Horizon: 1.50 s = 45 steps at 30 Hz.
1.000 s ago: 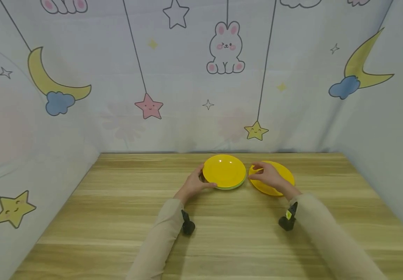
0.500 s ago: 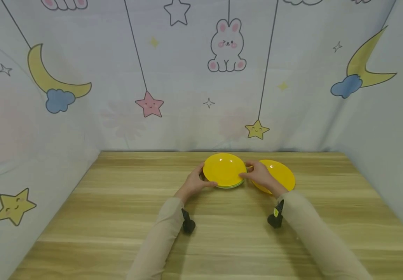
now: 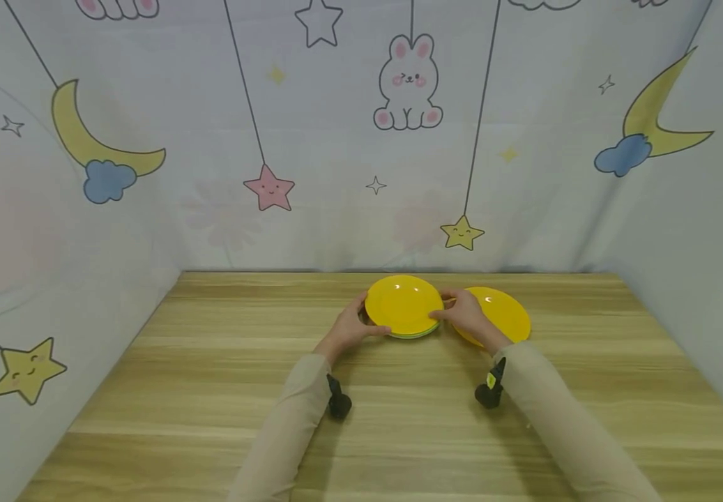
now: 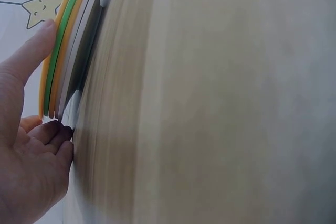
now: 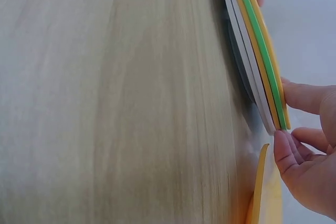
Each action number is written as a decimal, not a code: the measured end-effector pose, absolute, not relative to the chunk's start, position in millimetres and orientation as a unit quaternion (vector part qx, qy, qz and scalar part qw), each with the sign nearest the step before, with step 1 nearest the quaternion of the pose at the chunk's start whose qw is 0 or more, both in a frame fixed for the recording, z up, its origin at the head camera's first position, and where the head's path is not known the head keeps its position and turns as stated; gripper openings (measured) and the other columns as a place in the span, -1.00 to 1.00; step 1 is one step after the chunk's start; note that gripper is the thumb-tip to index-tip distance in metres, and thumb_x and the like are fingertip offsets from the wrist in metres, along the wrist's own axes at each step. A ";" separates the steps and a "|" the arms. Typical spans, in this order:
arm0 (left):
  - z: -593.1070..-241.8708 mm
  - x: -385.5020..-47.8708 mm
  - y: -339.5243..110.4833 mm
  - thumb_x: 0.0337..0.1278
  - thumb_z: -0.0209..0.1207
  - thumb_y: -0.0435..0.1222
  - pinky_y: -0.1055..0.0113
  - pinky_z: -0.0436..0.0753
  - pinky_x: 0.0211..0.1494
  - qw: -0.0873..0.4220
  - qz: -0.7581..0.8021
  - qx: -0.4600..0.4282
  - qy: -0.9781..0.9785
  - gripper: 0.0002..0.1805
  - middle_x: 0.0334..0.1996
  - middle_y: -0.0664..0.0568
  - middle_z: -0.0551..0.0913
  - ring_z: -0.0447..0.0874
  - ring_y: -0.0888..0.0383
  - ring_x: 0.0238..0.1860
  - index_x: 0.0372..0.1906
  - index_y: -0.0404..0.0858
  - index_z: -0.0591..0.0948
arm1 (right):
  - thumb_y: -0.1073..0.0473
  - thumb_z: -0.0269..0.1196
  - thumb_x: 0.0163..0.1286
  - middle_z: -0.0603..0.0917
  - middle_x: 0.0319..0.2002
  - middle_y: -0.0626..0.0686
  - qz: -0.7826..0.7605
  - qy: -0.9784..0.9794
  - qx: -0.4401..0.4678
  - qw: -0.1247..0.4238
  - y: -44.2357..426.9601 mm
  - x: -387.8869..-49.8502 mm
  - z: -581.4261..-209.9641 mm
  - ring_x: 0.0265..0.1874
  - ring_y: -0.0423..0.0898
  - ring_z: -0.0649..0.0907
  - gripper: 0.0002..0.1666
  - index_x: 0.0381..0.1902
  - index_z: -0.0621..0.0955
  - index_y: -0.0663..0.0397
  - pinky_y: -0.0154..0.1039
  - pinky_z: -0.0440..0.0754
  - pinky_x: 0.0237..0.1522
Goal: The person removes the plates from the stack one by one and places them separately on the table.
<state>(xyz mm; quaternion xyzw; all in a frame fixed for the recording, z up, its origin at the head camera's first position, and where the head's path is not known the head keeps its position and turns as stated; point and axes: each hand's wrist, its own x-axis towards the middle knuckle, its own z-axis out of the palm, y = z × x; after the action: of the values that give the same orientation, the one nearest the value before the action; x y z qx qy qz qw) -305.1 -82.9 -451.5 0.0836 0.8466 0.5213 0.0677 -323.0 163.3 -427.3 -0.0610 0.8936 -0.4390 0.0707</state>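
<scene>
We have the left hand (image 3: 350,330) gripping the stack of plates (image 3: 403,305) at its left rim; the right hand (image 3: 470,315) pinches the right rim. Stack's at the table's (image 3: 210,418) far side, middle. Another yellow plate (image 3: 507,315) just right, partly hidden by the right hand. Stacked, we read yellow over green, yellow-orange, white.

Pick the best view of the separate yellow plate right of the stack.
Head: the separate yellow plate shows most of its face, partly behind the right hand. Right wrist: only part, nearly edge-on, cut by the frame. Left wrist: not visible.
</scene>
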 end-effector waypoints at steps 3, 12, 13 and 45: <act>-451.8 -305.1 -82.7 -0.25 0.41 -0.14 0.16 0.04 0.40 0.069 0.524 0.087 0.844 0.03 0.35 0.00 0.15 0.01 0.09 0.37 0.38 -0.18 0.10 | 0.16 0.32 0.13 0.40 0.16 0.29 -0.450 0.888 -0.052 0.075 163.0 -322.5 -426.3 0.03 0.14 0.46 -0.24 0.24 0.32 0.32 -0.10 0.54 -0.03; -452.1 -305.3 -83.1 -0.26 0.42 -0.16 0.15 0.02 0.40 0.070 0.523 0.093 0.844 0.03 0.34 0.00 0.19 0.02 0.09 0.37 0.38 -0.18 0.11 | 0.25 0.26 0.18 0.39 0.18 0.28 -0.478 0.874 -0.043 0.080 164.3 -320.9 -426.2 0.07 0.16 0.46 -0.30 0.24 0.31 0.33 -0.07 0.51 0.04; -452.2 -305.5 -83.1 -0.27 0.42 -0.16 0.15 0.02 0.40 0.071 0.523 0.092 0.844 0.03 0.34 0.00 0.19 0.02 0.10 0.37 0.37 -0.18 0.11 | 0.26 0.25 0.18 0.39 0.18 0.28 -0.481 0.872 -0.043 0.080 164.7 -320.8 -426.4 0.07 0.16 0.45 -0.31 0.25 0.30 0.33 -0.07 0.51 0.04; -451.2 -305.2 -82.9 -0.24 0.41 -0.12 0.12 0.02 0.40 0.074 0.496 0.094 0.860 0.02 0.36 -0.06 0.14 0.00 0.02 0.38 0.37 -0.26 0.11 | 0.39 0.13 0.25 0.33 0.16 0.32 -0.564 0.822 -0.025 0.078 178.7 -317.0 -417.8 0.01 0.16 0.48 -0.37 0.28 0.25 0.34 -0.21 0.60 -0.08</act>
<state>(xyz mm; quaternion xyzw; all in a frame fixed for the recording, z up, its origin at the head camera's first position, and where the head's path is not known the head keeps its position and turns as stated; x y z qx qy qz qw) -305.2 -82.9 -451.2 0.0938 0.8603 0.4956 0.0739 -317.0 178.7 -417.8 -0.0251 0.8216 -0.5642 0.0781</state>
